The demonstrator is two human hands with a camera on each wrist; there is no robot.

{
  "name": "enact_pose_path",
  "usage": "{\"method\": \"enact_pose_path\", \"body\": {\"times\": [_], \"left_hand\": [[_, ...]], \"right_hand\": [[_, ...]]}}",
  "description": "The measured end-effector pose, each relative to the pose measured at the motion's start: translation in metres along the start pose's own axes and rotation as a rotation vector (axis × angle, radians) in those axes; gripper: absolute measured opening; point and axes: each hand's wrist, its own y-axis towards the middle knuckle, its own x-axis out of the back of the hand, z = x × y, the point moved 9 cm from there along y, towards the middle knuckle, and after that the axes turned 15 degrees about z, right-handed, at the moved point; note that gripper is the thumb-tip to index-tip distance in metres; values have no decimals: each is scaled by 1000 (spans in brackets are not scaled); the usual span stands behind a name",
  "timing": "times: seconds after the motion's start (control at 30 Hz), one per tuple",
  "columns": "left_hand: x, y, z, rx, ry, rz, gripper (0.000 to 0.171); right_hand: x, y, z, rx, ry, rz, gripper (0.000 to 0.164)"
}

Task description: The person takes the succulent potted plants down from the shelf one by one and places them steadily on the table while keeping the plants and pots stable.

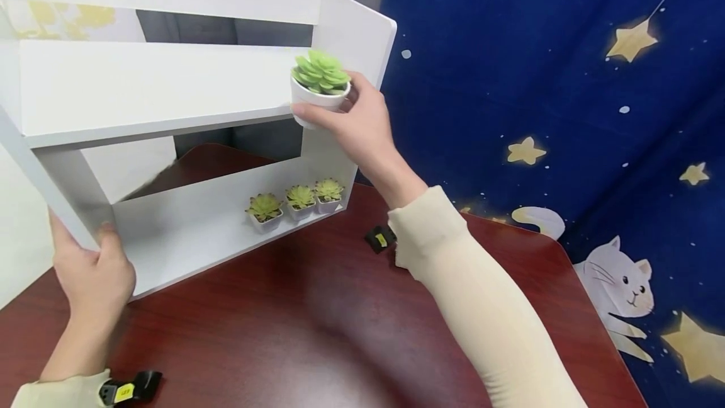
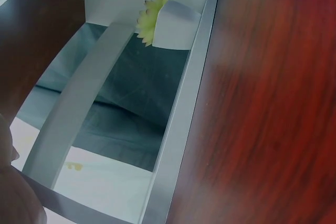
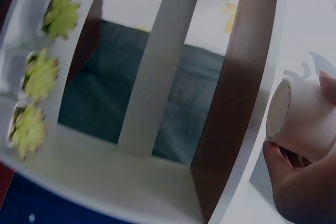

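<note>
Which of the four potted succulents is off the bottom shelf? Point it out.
The bright green succulent in the round white pot, held in the right grip. The other three succulents, yellower green, stand in squarish pots on the bottom shelf.

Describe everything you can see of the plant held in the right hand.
The plant is a rosette of plump, bright green leaves, perhaps artificial, in a smooth, round white pot. The right hand grips the pot between thumb and fingers, roughly upright, by the right end of the upper shelf. Its pale, round base is exposed; whether it touches the shelf edge is unclear.
</note>
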Motion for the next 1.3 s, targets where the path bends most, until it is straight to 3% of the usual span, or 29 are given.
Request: {"method": "enact_pose_path", "body": {"times": [0.13, 0.27, 0.63, 0.9, 1.3], "left_hand": [[2, 0, 5, 30, 37, -3, 63], [1, 0, 5, 16, 60, 12, 64], [3, -2, 3, 35, 60, -18, 62], [-1, -3, -2, 3, 60, -7, 63], [-3, -4, -4, 0, 68, 6, 62]], "right_hand": [[12, -13, -13, 17, 20, -11, 72], [25, -29, -27, 7, 33, -37, 71], [49, -75, -51, -24, -56, -97, 71], [73, -112, -79, -119, -104, -134, 75], [108, -161, -119, -208, -72, -251, 73]]}}
